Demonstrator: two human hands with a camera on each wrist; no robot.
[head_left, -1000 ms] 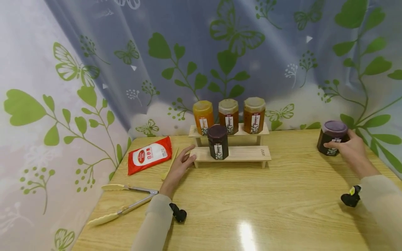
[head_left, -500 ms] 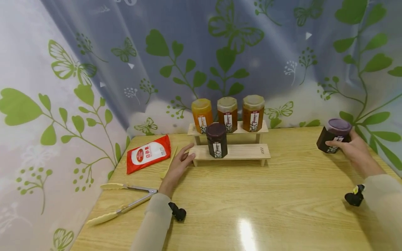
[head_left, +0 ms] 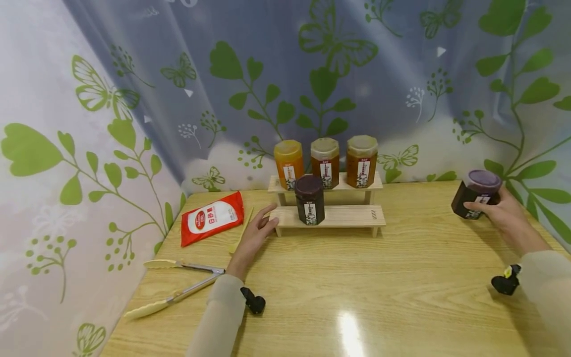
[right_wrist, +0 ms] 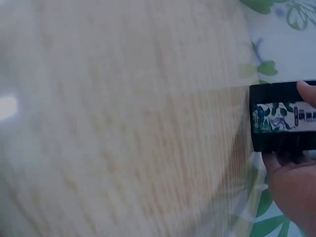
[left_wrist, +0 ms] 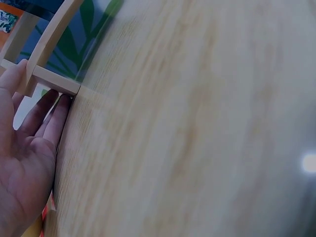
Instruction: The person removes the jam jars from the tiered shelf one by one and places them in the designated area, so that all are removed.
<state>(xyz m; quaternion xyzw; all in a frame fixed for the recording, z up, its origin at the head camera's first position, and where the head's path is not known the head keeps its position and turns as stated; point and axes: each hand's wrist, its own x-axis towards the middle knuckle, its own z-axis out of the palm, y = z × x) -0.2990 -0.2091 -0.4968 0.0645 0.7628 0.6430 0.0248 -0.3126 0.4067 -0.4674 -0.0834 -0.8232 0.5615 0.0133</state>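
At the far right of the head view my right hand point(head_left: 508, 218) grips a dark jam jar with a purple lid point(head_left: 483, 179), thumb across its front. The jar leans to the right; whether its base touches the table cannot be told. In the right wrist view the dark jar point(right_wrist: 273, 140) shows its label between thumb and fingers. My left hand point(head_left: 253, 237) touches the left end of a two-step wooden stand point(head_left: 352, 216), fingers loosely extended. Another dark jar point(head_left: 310, 201) stands on the lower step. Above it stand a yellow-orange jar point(head_left: 289, 161) and two amber jars point(head_left: 325, 161) point(head_left: 362, 161).
Left of the stand lies a red and white packet point(head_left: 212, 218), with a pale yellow utensil point(head_left: 245, 224) partly behind my left hand. Spread tongs point(head_left: 192, 292) with cream tips lie at the front left. A patterned curtain point(head_left: 267, 64) borders the wooden table point(head_left: 357, 277).
The jar in my right hand has gone from upright to leaning right, and the hand has shifted slightly right with it. My left hand stays at the stand's end.
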